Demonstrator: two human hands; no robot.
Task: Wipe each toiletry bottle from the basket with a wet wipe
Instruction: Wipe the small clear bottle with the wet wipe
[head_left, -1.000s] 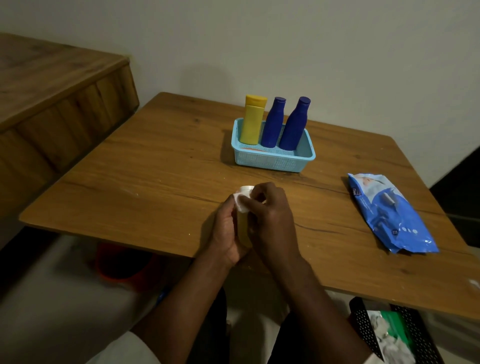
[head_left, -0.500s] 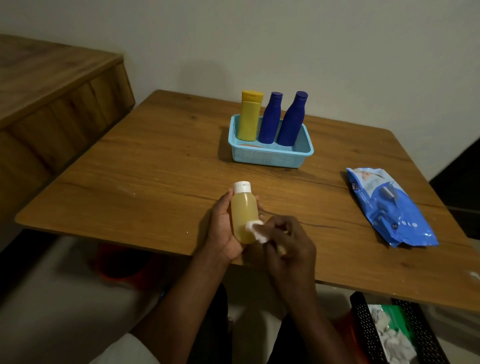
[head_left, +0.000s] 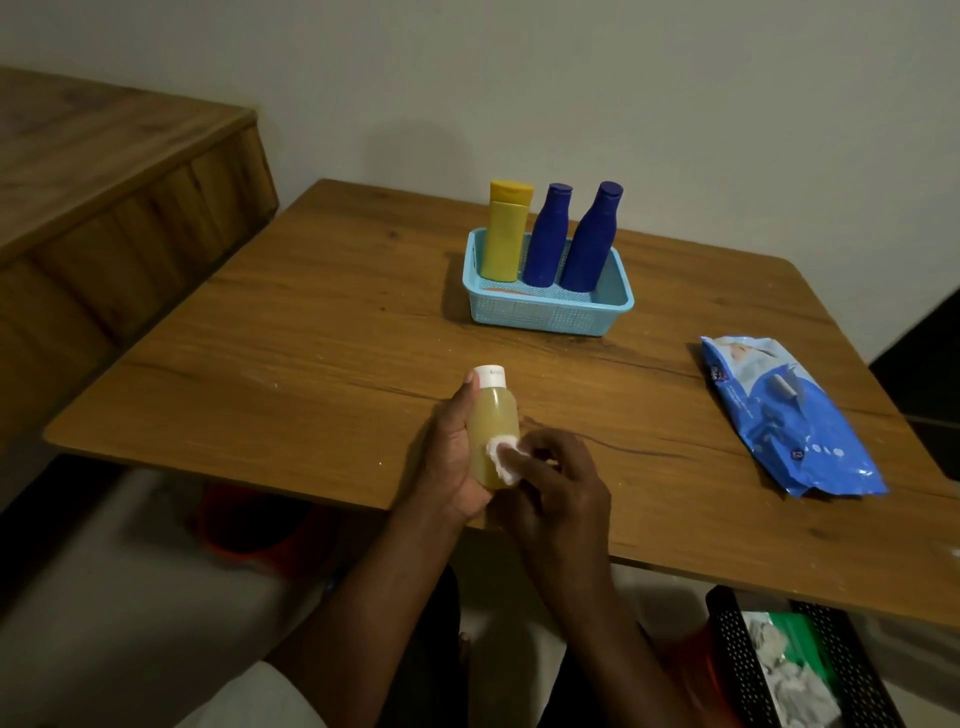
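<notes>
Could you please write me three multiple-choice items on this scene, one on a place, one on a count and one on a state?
1. Where does the wipes pack lie?
A. in the basket
B. on the table, right of the basket
C. on the floor

2. How many bottles stand in the basket?
A. two
B. three
C. four

3. What does the right hand do?
A. presses a wipe to the held bottle
B. rests flat on the table
C. reaches into the basket

Key: 1 B, it lies on the table; 2 B, one yellow, two blue; 3 A, the wipe touches the bottle in the left hand.
</notes>
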